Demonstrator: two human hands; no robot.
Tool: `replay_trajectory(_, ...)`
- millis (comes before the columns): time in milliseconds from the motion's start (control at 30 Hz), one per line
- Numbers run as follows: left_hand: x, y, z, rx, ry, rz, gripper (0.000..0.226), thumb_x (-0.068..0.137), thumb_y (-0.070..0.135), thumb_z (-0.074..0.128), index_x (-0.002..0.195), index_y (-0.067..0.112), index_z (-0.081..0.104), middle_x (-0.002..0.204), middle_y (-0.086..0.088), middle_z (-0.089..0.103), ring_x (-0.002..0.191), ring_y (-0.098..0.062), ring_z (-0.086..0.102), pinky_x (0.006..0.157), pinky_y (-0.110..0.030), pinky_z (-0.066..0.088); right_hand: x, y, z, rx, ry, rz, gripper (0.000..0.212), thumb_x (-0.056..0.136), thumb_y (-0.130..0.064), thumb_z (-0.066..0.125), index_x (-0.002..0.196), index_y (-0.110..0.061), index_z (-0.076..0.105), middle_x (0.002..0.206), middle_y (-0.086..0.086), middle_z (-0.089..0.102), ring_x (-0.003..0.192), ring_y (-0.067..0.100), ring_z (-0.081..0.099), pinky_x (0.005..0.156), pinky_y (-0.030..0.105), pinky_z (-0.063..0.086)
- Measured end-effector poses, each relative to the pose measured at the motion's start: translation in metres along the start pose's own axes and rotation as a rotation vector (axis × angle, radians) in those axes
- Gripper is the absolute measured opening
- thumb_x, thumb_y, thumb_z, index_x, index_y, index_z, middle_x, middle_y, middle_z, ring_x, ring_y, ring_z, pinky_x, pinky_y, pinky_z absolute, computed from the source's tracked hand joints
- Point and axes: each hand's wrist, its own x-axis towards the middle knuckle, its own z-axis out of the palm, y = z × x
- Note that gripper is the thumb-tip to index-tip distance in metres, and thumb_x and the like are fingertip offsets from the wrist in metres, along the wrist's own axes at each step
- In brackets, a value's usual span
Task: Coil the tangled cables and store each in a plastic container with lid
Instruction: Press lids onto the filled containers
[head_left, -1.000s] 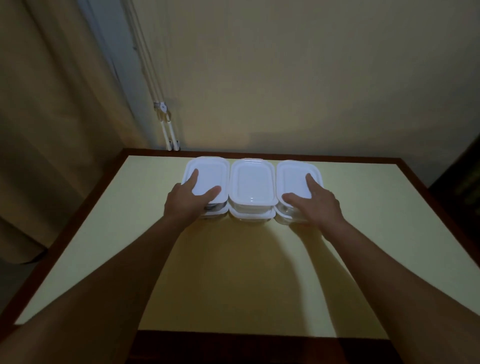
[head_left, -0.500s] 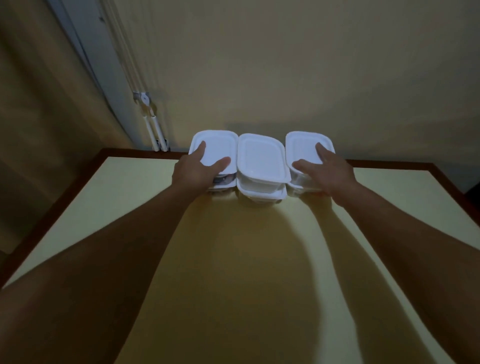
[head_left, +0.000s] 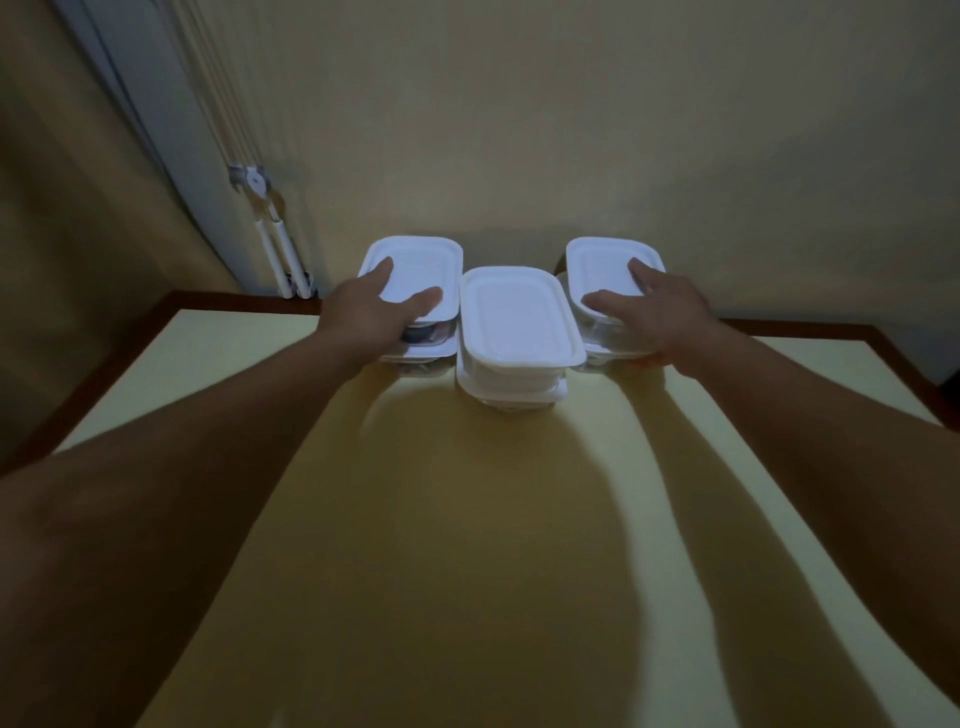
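Observation:
Three stacks of clear plastic containers with white lids stand at the table's far edge. My left hand (head_left: 371, 312) grips the left stack (head_left: 423, 262), thumb and forefinger lying on its lid. A dark coiled cable (head_left: 422, 332) shows through its clear wall. My right hand (head_left: 660, 309) grips the right stack (head_left: 602, 260) the same way, with fingertips showing below its near side. The middle stack (head_left: 514, 317) sits untouched between them, a little nearer to me. Its contents are hidden.
The pale yellow table (head_left: 467, 519) has a dark wooden rim and ends at a beige wall just behind the containers. White blind cords with a bracket (head_left: 254, 182) hang at the back left, beside a curtain. My arms cast broad shadows over the tabletop.
Both hands moved the outer stacks away from me toward the wall, so the middle stack now sits nearer than them. The view has come closer to the table.

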Motion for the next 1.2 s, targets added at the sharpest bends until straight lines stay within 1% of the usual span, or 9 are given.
replay_trajectory(167,-0.028,0.015,-0.001,0.32,0.249,0.418,0.088,0.087,0.08,0.025,0.15,0.022,0.044,0.156,-0.005,0.039,0.146,-0.028,0.03,0.118,-0.055,0.019,-0.021,0.004,-0.003,-0.267,0.175,-0.156,0.084,0.089,-0.077,0.046,0.154,-0.026,0.038,0.161,0.018,0.028,0.144,0.039,0.034,0.117,0.049,0.031)
replay_trajectory(300,-0.051,0.025,-0.001,0.543,0.104,0.718,0.115,0.069,0.098,0.035,0.154,0.02,0.033,0.157,0.002,0.04,0.151,-0.02,0.024,0.121,-0.059,-0.007,-0.053,0.019,-0.002,-0.253,0.094,-0.545,0.103,0.073,-0.095,0.038,0.153,-0.031,0.041,0.166,0.004,0.026,0.152,0.027,0.025,0.123,0.049,0.022)
replay_trajectory(400,-0.052,0.021,0.009,0.772,0.008,0.882,0.116,0.07,0.094,0.042,0.149,0.008,0.042,0.146,-0.009,0.055,0.138,-0.029,0.048,0.119,-0.066,0.004,-0.065,0.022,0.004,-0.499,-0.015,-0.73,0.115,0.065,-0.103,0.027,0.159,-0.037,0.025,0.169,0.004,0.017,0.156,0.024,0.014,0.125,0.055,0.011)
replay_trajectory(567,-0.038,0.031,0.019,0.821,-0.078,0.819,0.113,0.075,0.087,0.04,0.155,0.008,0.031,0.16,-0.011,0.035,0.149,-0.031,0.031,0.123,-0.051,0.007,-0.057,0.013,0.021,-0.697,0.037,-0.737,0.114,0.066,-0.101,0.014,0.159,-0.035,0.025,0.167,0.008,0.021,0.153,0.032,0.019,0.122,0.062,0.007)
replay_trajectory(700,-0.029,0.045,0.026,0.819,-0.103,0.703,0.101,0.086,0.075,0.049,0.159,0.013,0.017,0.167,-0.004,0.017,0.154,-0.026,0.014,0.124,-0.042,0.003,-0.047,0.0,0.028,-0.726,0.09,-0.623,0.103,0.073,-0.089,0.034,0.157,-0.03,0.03,0.165,0.01,0.026,0.151,0.035,0.023,0.12,0.064,0.006)
replay_trajectory(867,-0.02,0.047,0.034,0.732,-0.086,0.587,0.093,0.091,0.058,0.061,0.16,0.019,0.014,0.168,0.003,0.011,0.153,-0.027,0.013,0.116,-0.044,0.03,-0.032,-0.013,0.039,-0.776,0.126,-0.543,0.082,0.091,-0.069,0.051,0.158,-0.031,0.024,0.16,0.007,0.031,0.149,0.033,0.023,0.119,0.061,0.014)
replay_trajectory(967,-0.017,0.041,0.03,0.728,-0.066,0.622,0.094,0.09,0.064,0.058,0.16,0.017,0.015,0.168,-0.001,0.011,0.152,-0.028,0.016,0.119,-0.045,0.022,-0.031,-0.012,0.038,-0.771,0.11,-0.545,0.087,0.088,-0.075,0.049,0.158,-0.031,0.023,0.16,0.007,0.032,0.148,0.034,0.024,0.118,0.058,0.02)
replay_trajectory(1067,-0.019,0.028,0.017,0.749,0.093,0.676,0.103,0.085,0.086,0.031,0.158,0.013,0.024,0.166,-0.005,0.022,0.151,-0.03,0.021,0.122,-0.053,0.014,-0.038,-0.008,0.028,-0.629,0.118,-0.599,0.089,0.088,-0.081,0.035,0.159,-0.03,0.022,0.162,0.006,0.03,0.15,0.031,0.025,0.12,0.059,0.014)
replay_trajectory(1200,-0.013,0.002,0.001,0.479,0.302,0.359,0.085,0.093,0.074,0.029,0.148,0.01,0.037,0.152,-0.011,0.039,0.136,-0.037,0.039,0.11,-0.053,0.032,-0.029,0.006,0.011,-0.479,0.363,-0.454,0.072,0.098,-0.067,0.029,0.151,-0.021,0.041,0.158,0.015,0.035,0.146,0.035,0.031,0.117,0.052,0.022)
